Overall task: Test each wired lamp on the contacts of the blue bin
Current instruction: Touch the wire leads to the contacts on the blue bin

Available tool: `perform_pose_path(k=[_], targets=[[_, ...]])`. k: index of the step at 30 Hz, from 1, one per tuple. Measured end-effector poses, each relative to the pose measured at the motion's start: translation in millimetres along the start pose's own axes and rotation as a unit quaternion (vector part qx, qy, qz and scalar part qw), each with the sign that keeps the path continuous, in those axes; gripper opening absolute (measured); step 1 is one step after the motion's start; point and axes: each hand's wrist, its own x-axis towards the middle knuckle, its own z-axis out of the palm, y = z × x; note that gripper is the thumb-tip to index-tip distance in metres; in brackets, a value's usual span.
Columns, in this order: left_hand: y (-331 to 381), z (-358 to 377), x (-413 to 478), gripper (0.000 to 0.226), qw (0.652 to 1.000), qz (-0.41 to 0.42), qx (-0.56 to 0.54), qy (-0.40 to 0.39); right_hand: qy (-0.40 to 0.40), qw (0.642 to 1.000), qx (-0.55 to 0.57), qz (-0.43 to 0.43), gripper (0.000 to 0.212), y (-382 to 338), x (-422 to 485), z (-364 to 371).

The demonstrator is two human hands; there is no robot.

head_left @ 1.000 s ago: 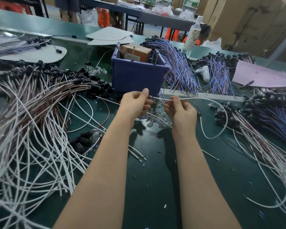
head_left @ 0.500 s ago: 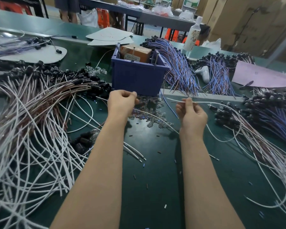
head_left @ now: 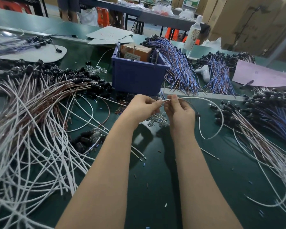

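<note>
Pinching one white wired lamp (head_left: pixel 222 119) by its lead ends, left hand (head_left: pixel 144 104) and right hand (head_left: pixel 178 111) meet just before the blue bin (head_left: pixel 137 78); each grip pinches the lead, which loops right over the tabletop (head_left: pixel 205 162). Step, as judged: readying ends. Next calls for raising them to the upright pins (head_left: pixel 156 58) at the bin's rim. Loose bulbs (head_left: pixel 157 119) lie beneath; wire heaps (head_left: pixel 31 129) crowd alongside and may snag.
</note>
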Motion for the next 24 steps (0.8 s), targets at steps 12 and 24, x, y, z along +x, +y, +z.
perform_pose_path(k=[12,24], targets=[[-6,-19,6,0.018,0.970,-0.021,0.130,0.203,0.085,0.988,0.123,0.044,0.018,-8,3,-7],[16,28,-3,0.029,0.994,0.061,0.086,0.032,0.066,0.975,0.151,0.150,0.008,-2,-3,18]])
